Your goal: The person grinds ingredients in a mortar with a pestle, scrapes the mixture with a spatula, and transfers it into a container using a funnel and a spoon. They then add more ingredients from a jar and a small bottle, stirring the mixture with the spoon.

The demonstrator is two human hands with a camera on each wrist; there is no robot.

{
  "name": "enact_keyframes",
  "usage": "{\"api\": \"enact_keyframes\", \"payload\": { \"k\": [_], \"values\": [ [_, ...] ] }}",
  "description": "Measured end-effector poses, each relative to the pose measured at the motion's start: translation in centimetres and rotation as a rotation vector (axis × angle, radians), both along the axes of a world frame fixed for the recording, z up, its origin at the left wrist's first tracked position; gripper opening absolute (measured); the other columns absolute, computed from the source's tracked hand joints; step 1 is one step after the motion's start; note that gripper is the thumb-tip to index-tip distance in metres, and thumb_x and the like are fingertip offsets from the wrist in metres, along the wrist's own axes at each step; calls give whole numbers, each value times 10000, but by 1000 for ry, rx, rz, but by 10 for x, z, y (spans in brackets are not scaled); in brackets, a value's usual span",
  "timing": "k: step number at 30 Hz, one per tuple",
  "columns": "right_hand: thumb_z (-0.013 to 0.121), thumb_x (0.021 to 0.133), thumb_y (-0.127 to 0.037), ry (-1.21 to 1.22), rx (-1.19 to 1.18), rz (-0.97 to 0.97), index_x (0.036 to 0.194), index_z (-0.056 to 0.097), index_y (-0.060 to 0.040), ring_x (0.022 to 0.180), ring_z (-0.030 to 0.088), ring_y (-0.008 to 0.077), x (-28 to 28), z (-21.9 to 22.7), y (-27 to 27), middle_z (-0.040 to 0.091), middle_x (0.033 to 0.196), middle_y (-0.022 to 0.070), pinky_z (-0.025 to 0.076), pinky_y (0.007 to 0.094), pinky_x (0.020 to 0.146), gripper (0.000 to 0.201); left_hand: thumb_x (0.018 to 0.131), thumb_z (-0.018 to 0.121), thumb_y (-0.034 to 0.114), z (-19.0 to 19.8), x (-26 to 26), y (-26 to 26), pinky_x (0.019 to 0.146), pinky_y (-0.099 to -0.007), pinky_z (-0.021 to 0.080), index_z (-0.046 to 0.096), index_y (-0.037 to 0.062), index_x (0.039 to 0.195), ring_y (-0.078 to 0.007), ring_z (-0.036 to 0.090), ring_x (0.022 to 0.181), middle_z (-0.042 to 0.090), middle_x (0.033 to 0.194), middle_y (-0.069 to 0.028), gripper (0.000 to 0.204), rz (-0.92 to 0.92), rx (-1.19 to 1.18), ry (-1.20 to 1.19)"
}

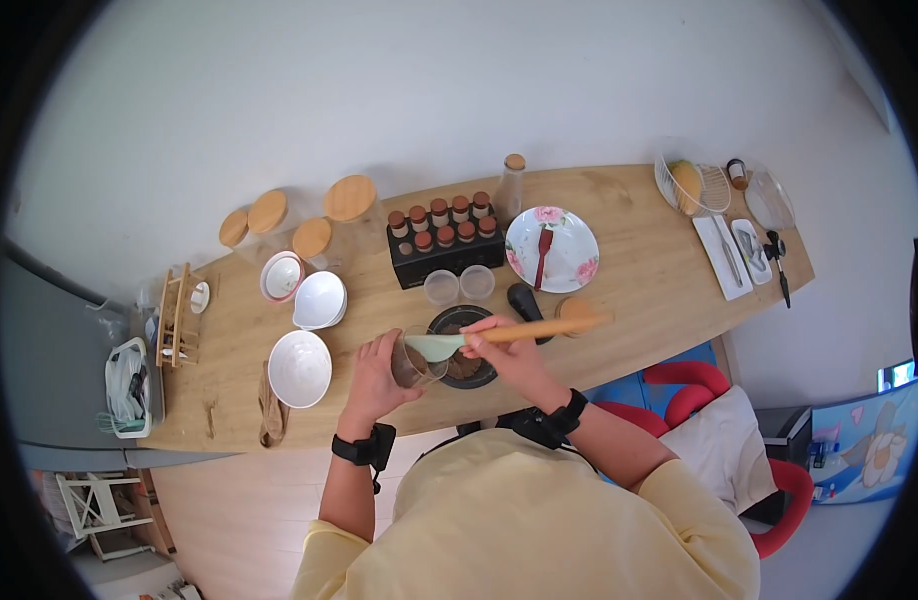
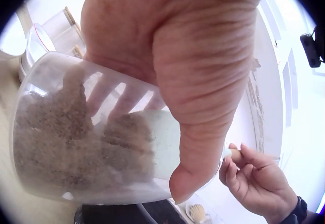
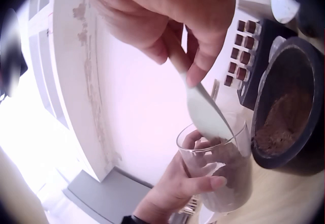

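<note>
My left hand (image 1: 376,382) grips a clear glass jar (image 2: 61,147), tilted, with brown powder inside. Between the thumb and fingers of my right hand (image 1: 514,362) is the wooden handle (image 1: 539,328) of a pale green spatula (image 3: 205,113). The spatula's blade reaches through the jar's mouth, against the powder in the left wrist view. Beside the jar stands a black bowl (image 3: 317,127) holding brown powder (image 3: 284,125); in the head view my right hand is over its rim.
Behind the bowl are two small clear cups (image 1: 442,287) and a black rack (image 1: 447,262) of jars. A floral plate (image 1: 524,250) with a red brush (image 1: 544,255) lies to the right, near a black pestle (image 1: 525,305). White bowls (image 1: 300,369) stand left.
</note>
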State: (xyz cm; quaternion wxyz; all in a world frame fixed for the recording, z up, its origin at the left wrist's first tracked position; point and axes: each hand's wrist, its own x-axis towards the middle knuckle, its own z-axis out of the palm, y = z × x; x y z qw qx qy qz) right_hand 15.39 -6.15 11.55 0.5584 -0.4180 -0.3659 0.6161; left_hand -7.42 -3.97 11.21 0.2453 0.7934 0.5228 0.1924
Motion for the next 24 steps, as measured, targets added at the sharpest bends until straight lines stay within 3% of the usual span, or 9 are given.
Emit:
{"api": "enact_keyframes", "payload": {
  "k": [2,3,7,9,10,13,15,18,24],
  "values": [
    [599,856,-64,-354,384,121,990,567,-5,852,614,160,0,-6,-1,637,988,85,497,262,749,149,459,825,216,-1,0,-1,954,-428,344,431,36,1227,-353,472,1052,522,1149,-150,882,10,-2,-11],
    [604,851,-58,-485,449,180,1004,577,-12,892,596,136,6,2,-4,639,1024,79,471,256,792,162,460,825,215,-1,0,-2,951,-425,347,431,33,1227,-353,473,1050,523,1146,-151,881,17,-4,-19],
    [600,849,-50,-529,521,142,995,575,-13,874,598,140,29,16,-10,631,1029,88,474,260,783,153,461,825,212,-4,-3,-3,948,-421,350,429,31,1229,-354,473,1049,523,1146,-152,883,34,-7,-38],
    [609,838,-49,-122,286,-48,985,573,-15,852,604,159,45,14,-10,622,1036,95,475,266,774,155,464,827,209,-8,-3,-4,953,-421,350,429,30,1230,-354,470,1059,523,1148,-154,881,37,-6,-70],
    [609,838,-49,-124,285,-48,985,573,-15,852,604,159,52,11,-7,622,1036,95,475,266,774,155,464,827,209,-9,-3,-5,953,-421,350,429,30,1230,-354,470,1059,523,1148,-154,881,37,-8,-72],
    [617,829,-48,-170,218,-102,968,566,-15,844,605,178,65,-3,6,614,1037,97,479,282,764,151,468,829,206,-10,-3,-4,957,-422,353,429,29,1229,-357,466,1072,522,1154,-156,877,41,-10,-118],
    [620,818,-41,-607,554,6,950,564,-14,849,610,208,58,-7,11,618,999,103,480,296,768,146,472,828,201,-7,-3,-3,956,-423,359,430,30,1227,-358,465,1083,523,1156,-158,871,35,-33,-104],
    [606,808,-3,-696,551,163,913,574,-15,877,604,211,44,-2,8,620,993,115,484,317,773,111,471,827,197,-5,-2,-3,951,-422,365,432,31,1224,-358,468,1078,525,1156,-158,866,37,-42,-71],
    [635,775,-18,-726,673,281,906,578,-21,853,605,266,47,-1,8,625,929,122,479,313,747,143,469,826,195,-8,-1,-3,952,-424,361,431,32,1222,-359,466,1077,526,1148,-156,865,47,-37,-69]
  ]
}}
